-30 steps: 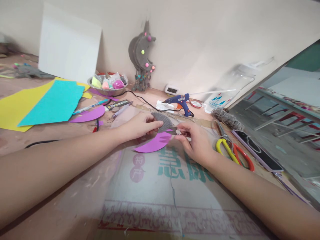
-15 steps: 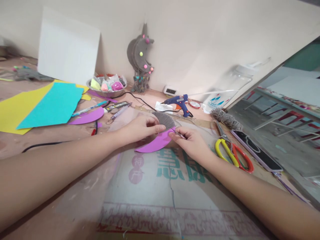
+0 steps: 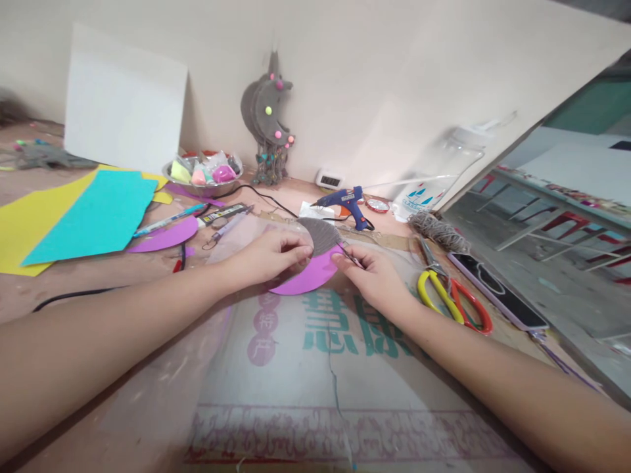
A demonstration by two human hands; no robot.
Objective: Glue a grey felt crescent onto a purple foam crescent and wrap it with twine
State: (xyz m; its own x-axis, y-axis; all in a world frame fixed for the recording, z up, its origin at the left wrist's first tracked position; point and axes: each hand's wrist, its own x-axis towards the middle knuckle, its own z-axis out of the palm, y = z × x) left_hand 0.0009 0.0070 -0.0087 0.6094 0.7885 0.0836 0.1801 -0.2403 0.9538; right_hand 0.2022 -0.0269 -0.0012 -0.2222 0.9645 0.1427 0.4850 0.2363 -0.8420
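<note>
My left hand (image 3: 269,256) pinches the left edge of a purple crescent-shaped foam piece (image 3: 310,276) whose upper part is wrapped in grey string (image 3: 323,235). The piece rests on a printed woven sack (image 3: 315,368) laid over the table. My right hand (image 3: 374,279) is at the crescent's right tip, fingers closed on a thin strand of the grey string (image 3: 351,256). Both forearms reach in from the lower corners.
Yellow-and-red handled scissors (image 3: 456,303), a phone (image 3: 497,290) and a ball of grey twine (image 3: 436,230) lie to the right. A blue glue gun (image 3: 345,200), a bowl of pompoms (image 3: 204,174), foam sheets (image 3: 93,213) and a finished grey moon (image 3: 269,115) stand behind.
My right hand moved up and left to the crescent's right tip with the strand. The camera view drifted slightly; my left hand kept its grip.
</note>
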